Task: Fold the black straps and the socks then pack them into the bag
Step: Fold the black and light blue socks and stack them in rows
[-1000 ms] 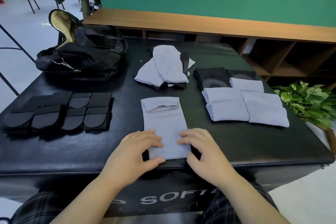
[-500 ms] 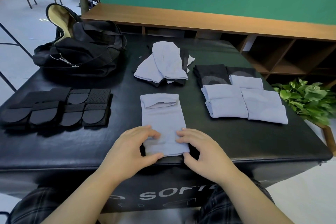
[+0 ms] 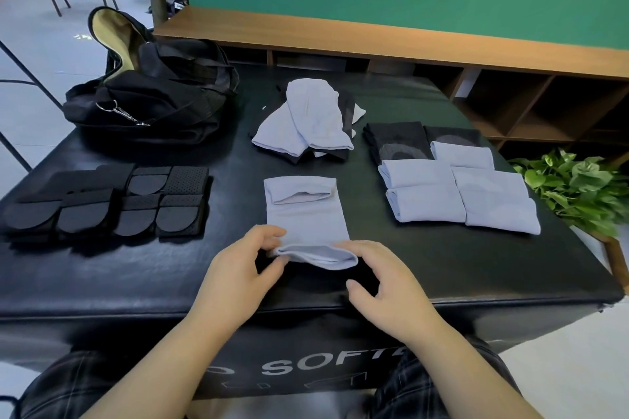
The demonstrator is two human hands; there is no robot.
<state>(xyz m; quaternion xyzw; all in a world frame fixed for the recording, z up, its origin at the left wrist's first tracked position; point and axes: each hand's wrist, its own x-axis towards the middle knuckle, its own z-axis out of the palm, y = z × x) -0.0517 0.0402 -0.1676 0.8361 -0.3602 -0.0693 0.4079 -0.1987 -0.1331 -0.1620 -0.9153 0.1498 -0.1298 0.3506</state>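
A pale blue sock (image 3: 306,214) lies lengthwise in the middle of the black padded counter (image 3: 442,269), its far end already turned back on itself into a short flap. Both hands are at its near end, which is lifted off the surface. The left hand (image 3: 238,269) pinches the near left corner between thumb and curled fingers, and the right hand (image 3: 381,282) has its fingers curled over the near right corner, with the thumb spread underneath toward the counter edge. Between the two hands the raised hem sags in a shallow roll, while the rest of the sock stays flat on the counter just beyond the fingertips.

Farther back, behind this sock, sits a loose pile of unfolded socks (image 3: 313,119), pale blue ones on top of dark ones. To the right, well apart from the hands, the folded socks (image 3: 456,194) are set in neat rows, several pale blue bundles near and two dark ones at the far side. On the left side of the counter the black straps (image 3: 112,204) lie folded side by side in a tidy block. Beyond them, at the far left corner, rests the black bag (image 3: 153,99), its flap standing open to show a tan lining and a metal clip lying on its front.

A green potted plant (image 3: 575,187) stands off the right edge of the counter.
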